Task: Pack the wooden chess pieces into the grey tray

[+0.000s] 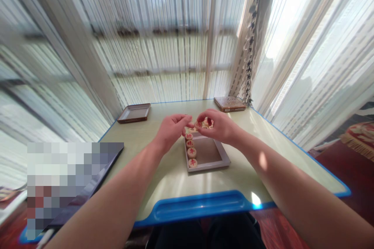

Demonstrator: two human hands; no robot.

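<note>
right hand [219, 127] over tray [217, 162], held pieces [204, 123] half-hidden

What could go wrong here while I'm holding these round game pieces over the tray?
1. The right hand cups several loose pieces at once. One might slip out as the left hand reaches in at the fingertips, then roll across the table towards an edge.
2. A dropped piece could land on the row of pieces along the left side of the tray and knock it out of line.
</note>
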